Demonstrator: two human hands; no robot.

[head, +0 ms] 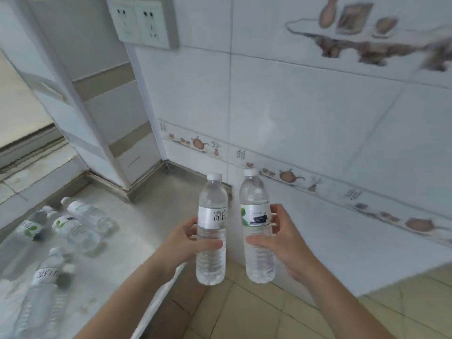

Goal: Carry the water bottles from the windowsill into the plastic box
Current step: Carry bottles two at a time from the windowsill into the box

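My left hand grips a clear water bottle with a white label, held upright in the air at the middle of the view. Beside it my right hand grips a second clear water bottle with a green-leaf label, also upright. The two bottles are close together but apart. Several more water bottles lie on their sides on the pale windowsill at the left. No plastic box is in view.
A white tiled wall with a decorative border stands straight ahead, and a double power socket is mounted high on it. A window frame post rises from the sill's back corner. Beige floor tiles lie below my arms.
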